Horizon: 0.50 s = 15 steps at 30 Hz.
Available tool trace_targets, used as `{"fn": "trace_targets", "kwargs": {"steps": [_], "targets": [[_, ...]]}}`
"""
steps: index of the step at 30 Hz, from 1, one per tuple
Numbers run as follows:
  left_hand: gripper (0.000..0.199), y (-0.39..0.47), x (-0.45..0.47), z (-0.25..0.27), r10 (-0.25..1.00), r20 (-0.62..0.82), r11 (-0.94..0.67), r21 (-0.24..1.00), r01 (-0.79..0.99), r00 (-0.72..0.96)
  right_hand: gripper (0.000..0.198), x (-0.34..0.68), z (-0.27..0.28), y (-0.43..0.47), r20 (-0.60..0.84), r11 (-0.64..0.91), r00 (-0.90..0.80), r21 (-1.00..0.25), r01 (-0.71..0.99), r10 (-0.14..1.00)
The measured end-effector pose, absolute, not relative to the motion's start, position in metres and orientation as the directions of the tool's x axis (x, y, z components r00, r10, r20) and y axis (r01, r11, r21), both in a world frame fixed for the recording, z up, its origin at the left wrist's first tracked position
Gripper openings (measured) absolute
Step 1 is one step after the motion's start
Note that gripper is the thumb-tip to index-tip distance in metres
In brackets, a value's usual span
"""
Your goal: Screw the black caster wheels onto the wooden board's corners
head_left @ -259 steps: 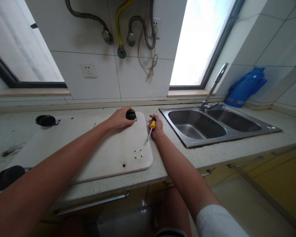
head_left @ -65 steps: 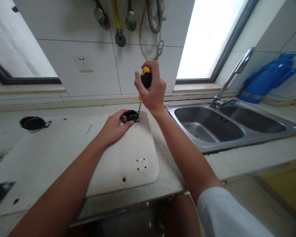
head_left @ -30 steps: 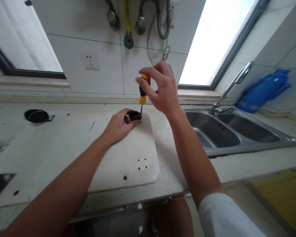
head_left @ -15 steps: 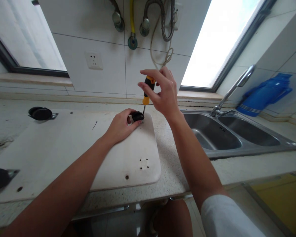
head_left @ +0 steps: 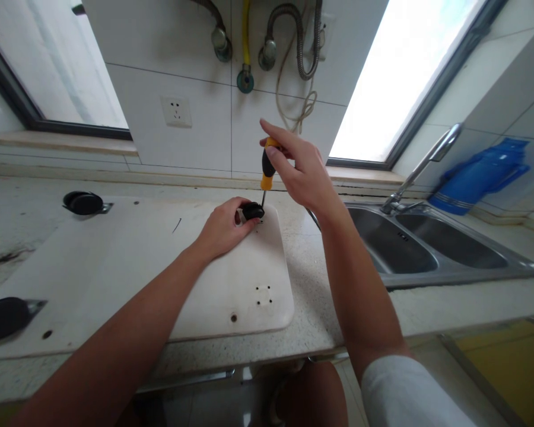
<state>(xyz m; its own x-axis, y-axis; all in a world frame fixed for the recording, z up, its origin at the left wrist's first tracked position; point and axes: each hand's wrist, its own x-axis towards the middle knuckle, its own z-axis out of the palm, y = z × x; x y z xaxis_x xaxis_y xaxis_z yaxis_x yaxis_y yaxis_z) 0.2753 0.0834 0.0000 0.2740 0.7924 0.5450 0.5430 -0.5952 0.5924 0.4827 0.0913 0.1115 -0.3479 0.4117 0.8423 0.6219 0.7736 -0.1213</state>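
My left hand [head_left: 226,228] is closed round a black caster wheel [head_left: 253,210] at the far right corner of a white board [head_left: 213,296]. In my right hand [head_left: 300,169] is a screwdriver [head_left: 268,163] with a yellow and black handle, held nearly upright. Its shaft runs down just to the right of the caster; the tip and any screw are too small to make out. Two more black casters, one at the far left [head_left: 83,203] and one at the near left [head_left: 6,320], sit on the board. Several small holes show near its right front corner.
The board lies on a speckled countertop [head_left: 314,284]. To the right are a steel double sink [head_left: 409,270] with a faucet [head_left: 422,163] and a blue thermos jug [head_left: 478,175]. Pipe valves [head_left: 222,44] and a socket [head_left: 176,112] are on the tiled wall behind.
My right hand's fingers have turned and closed in round the screwdriver handle. My left hand stays on the caster. The whole view has shifted slightly.
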Motion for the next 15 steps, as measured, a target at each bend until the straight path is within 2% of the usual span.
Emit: {"fn": "trace_targets", "kwargs": {"steps": [5, 10, 13, 15], "targets": [[0.039, 0.083, 0.276, 0.000, 0.796, 0.543, -0.591, 0.599, 0.540, 0.268, 0.042, 0.488, 0.114, 0.092, 0.907, 0.683, -0.242, -0.066, 0.727, 0.345], [0.041, 0.084, 0.276, 0.000, 0.792, 0.542, -0.597, 0.592, 0.541, 0.281, 0.042, 0.486, 0.113, 0.089, 0.831, 0.772, -0.359, -0.127, 0.623, 0.426], [0.042, 0.085, 0.276, -0.001, 0.790, 0.547, -0.599, 0.590, 0.541, 0.279, 0.037, 0.478, 0.107, 0.090, 0.896, 0.698, -0.224, -0.122, 0.706, 0.384], [0.042, 0.086, 0.276, -0.003, 0.783, 0.555, -0.607, 0.585, 0.538, 0.280, 0.037, 0.475, 0.104, 0.091, 0.911, 0.695, -0.194, -0.127, 0.707, 0.364]]}}
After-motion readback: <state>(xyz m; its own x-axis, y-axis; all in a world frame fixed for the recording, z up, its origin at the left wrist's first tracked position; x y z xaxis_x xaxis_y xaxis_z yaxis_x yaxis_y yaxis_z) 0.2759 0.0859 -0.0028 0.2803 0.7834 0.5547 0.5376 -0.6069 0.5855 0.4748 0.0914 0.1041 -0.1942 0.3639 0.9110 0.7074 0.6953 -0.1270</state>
